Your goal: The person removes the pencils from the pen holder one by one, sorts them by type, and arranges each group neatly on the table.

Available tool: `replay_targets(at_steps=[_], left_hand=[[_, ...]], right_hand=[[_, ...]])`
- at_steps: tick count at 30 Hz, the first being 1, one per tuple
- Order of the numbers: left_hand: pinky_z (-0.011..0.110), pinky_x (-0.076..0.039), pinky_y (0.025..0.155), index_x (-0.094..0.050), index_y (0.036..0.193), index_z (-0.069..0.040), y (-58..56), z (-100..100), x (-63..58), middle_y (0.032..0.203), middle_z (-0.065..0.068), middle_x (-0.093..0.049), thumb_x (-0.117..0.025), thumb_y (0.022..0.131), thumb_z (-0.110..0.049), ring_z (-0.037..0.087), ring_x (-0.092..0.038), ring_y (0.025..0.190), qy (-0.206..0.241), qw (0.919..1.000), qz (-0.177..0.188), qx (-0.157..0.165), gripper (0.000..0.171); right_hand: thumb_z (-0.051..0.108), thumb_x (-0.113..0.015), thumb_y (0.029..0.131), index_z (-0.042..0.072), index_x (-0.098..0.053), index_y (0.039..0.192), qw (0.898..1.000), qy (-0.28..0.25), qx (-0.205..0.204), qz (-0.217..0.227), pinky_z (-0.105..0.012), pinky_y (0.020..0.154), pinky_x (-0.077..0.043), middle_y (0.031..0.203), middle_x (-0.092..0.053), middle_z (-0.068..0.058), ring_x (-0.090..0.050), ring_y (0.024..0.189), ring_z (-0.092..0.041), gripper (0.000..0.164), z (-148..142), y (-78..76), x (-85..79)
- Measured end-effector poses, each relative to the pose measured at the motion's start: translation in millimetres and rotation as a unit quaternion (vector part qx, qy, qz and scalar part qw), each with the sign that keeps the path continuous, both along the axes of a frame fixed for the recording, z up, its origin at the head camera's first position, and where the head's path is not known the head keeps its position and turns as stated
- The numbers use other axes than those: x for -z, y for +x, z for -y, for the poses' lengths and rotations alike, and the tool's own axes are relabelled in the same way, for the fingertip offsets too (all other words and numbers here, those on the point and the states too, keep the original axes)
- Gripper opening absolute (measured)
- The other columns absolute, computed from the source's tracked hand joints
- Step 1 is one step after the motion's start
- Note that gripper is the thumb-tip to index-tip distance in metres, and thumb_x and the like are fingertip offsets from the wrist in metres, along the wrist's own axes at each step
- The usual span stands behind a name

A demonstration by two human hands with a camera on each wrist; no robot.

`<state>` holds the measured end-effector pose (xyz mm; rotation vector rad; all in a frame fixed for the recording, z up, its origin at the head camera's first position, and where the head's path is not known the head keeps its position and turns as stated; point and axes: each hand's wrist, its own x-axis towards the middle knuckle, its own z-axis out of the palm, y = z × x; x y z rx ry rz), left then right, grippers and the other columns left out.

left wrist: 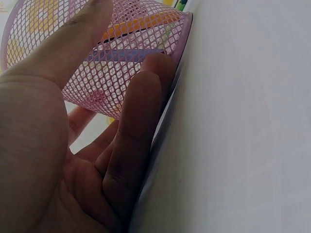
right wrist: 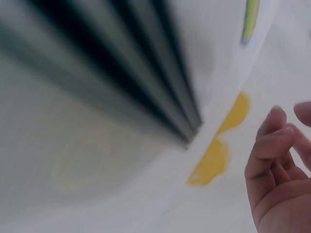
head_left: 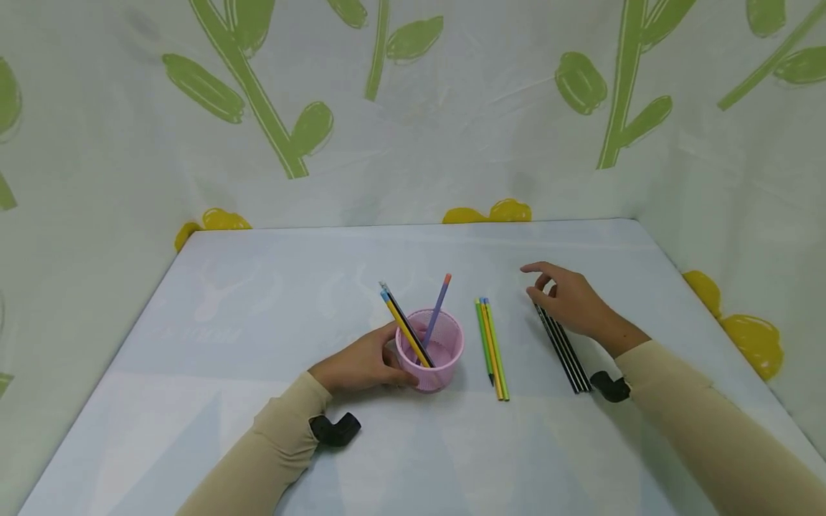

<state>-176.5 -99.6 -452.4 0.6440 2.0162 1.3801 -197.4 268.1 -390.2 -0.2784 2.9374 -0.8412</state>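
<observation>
My left hand [head_left: 361,362] holds a pink mesh pencil cup [head_left: 445,376] upright on the table, thumb and fingers around its side. A yellow pencil [head_left: 401,321], a black pencil [head_left: 413,334] and a purple pencil [head_left: 439,304] lean inside the cup. Over the far ends of some black pencils [head_left: 563,347] hovers my right hand [head_left: 571,299], its fingers loosely bent. In the right wrist view nothing shows between those fingers, and the black pencils [right wrist: 146,58] appear apart from them, blurred close to the camera.
Between the cup and the black pencils lie a green pencil [head_left: 484,337], a yellow pencil [head_left: 493,351] and a light green pencil [head_left: 497,351], side by side. The white table [head_left: 290,272] meets a wall cloth [head_left: 413,165] with leaf prints behind it.
</observation>
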Motion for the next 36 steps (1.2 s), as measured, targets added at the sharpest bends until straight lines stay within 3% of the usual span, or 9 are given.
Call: replay_targets(at_steps=[5, 12, 16, 28, 36], left_hand=[[0.034, -0.057, 0.074, -0.038, 0.148, -0.029, -0.9, 0, -1.1, 0.120, 0.003, -0.063, -0.085, 0.080, -0.022, 0.019, -0.068, 0.083, -0.001, 1.0000, 0.000, -0.001, 0.083], [0.034, -0.057, 0.073, -0.038, 0.148, -0.028, -0.4, 1, 1.1, 0.113, 0.004, -0.066, -0.085, 0.080, -0.023, 0.019, -0.068, 0.080, -0.004, 1.0000, 0.004, -0.004, 0.083], [0.034, -0.057, 0.075, -0.038, 0.148, -0.030, -0.1, 1, 2.2, 0.120, 0.004, -0.063, -0.085, 0.080, -0.023, 0.020, -0.068, 0.083, 0.002, 1.0000, 0.006, -0.004, 0.083], [0.035, -0.057, 0.074, -0.036, 0.149, -0.031, -0.3, 0, 1.6, 0.115, 0.004, -0.065, -0.085, 0.080, -0.024, 0.020, -0.068, 0.082, -0.003, 1.0000, 0.006, -0.005, 0.085], [0.034, -0.058, 0.073, -0.035, 0.150, -0.031, 0.1, 0, 0.5, 0.111, 0.004, -0.067, -0.085, 0.080, -0.025, 0.020, -0.069, 0.080, -0.007, 0.9999, 0.007, -0.005, 0.086]], right_hand=[[0.013, -0.062, 0.099, 0.010, -0.054, 0.138, 0.997, -0.036, -0.018, -0.068, -0.026, 0.057, -0.049, 0.101, -0.066, -0.012, -0.059, 0.073, -0.019, 0.040, 24, 14.3, -6.7], [0.013, -0.065, 0.097, 0.013, -0.054, 0.139, 0.985, -0.105, -0.040, -0.131, -0.037, 0.082, -0.058, 0.101, -0.069, -0.007, -0.066, 0.093, -0.019, 0.042, 56, 30.9, -11.5], [0.013, -0.067, 0.096, 0.014, -0.051, 0.141, 0.980, -0.143, -0.045, -0.134, -0.044, 0.089, -0.057, 0.108, -0.069, -0.010, -0.067, 0.099, -0.022, 0.048, 74, 36.6, -11.8], [0.013, -0.068, 0.096, 0.013, -0.049, 0.142, 0.963, -0.219, -0.064, -0.144, -0.044, 0.093, -0.056, 0.116, -0.069, -0.012, -0.066, 0.108, -0.024, 0.050, 108, 39.4, -8.3], [0.014, -0.070, 0.094, 0.017, -0.046, 0.146, 0.963, -0.227, -0.049, -0.136, -0.044, 0.092, -0.056, 0.120, -0.069, -0.011, -0.066, 0.111, -0.024, 0.058, 120, 41.8, -6.0]])
